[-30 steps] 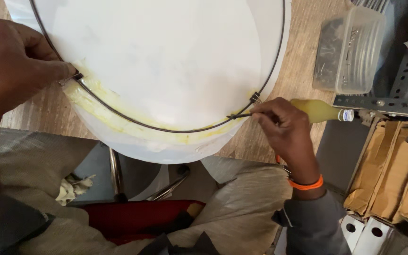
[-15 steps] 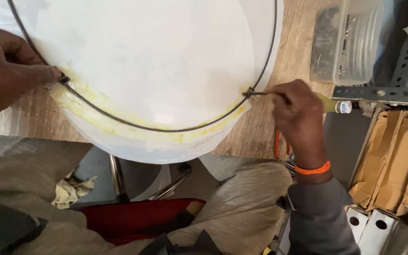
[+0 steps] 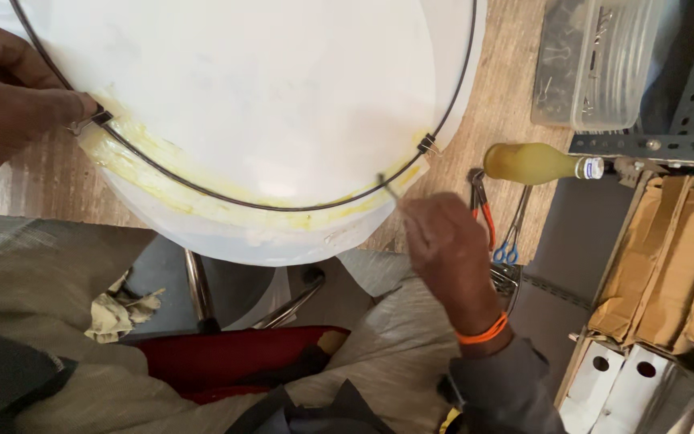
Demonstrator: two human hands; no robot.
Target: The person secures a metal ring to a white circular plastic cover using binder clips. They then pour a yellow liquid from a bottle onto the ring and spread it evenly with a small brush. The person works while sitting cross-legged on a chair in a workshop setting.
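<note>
A large round white sheet [image 3: 267,104] lies on the wooden table under a dark wire hoop [image 3: 226,197], with yellow glue smeared along the hoop's near arc. My left hand [image 3: 6,96] presses a small black clip [image 3: 94,119] at the hoop's left side. My right hand [image 3: 447,253], with an orange wristband, pinches a thin stick [image 3: 391,189] whose tip sits just off the sheet's lower right edge. A second black clip [image 3: 426,145] grips the hoop on the right.
A yellow glue bottle [image 3: 536,163] lies on the table to the right, beside orange-handled pliers [image 3: 482,205] and blue-handled scissors [image 3: 512,233]. A clear plastic tub [image 3: 604,64] stands at the back right. Cardboard boxes [image 3: 668,265] fill shelving at right. A crumpled rag [image 3: 118,309] lies below.
My right hand has drawn back from the right clip, down and toward me, still pinching the thin stick. The glue bottle behind it is now uncovered. My left hand stays on the left clip.
</note>
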